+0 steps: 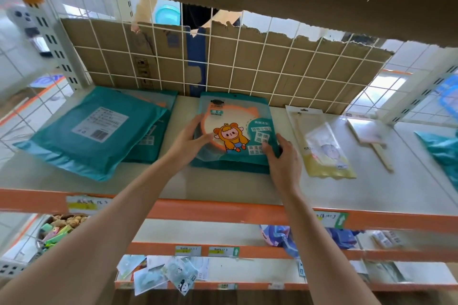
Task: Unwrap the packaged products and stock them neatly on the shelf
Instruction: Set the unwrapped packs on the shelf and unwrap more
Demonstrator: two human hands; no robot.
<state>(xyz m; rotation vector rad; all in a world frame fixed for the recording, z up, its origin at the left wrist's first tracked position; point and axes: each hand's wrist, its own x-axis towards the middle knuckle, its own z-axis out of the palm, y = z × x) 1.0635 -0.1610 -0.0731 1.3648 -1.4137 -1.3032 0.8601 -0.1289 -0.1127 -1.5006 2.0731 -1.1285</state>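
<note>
Your left hand (190, 142) grips the left edge of the mirror package (239, 129), fingers curled over its rim and thumb on its face. Your right hand (283, 158) holds its lower right corner with bent fingers. The package lies flat atop a teal stack in the middle of the shelf (223, 188) (teal mailer bags (86, 131) lie to its left, a clear yellow-bottomed packet (324, 151) to its right).

left grip (190, 140) holds mirror pack (238, 131) left edge | right grip (285, 156) holds lower-right corner | mirror pack atop teal stack (230, 168) on shelf (223, 188)
</note>
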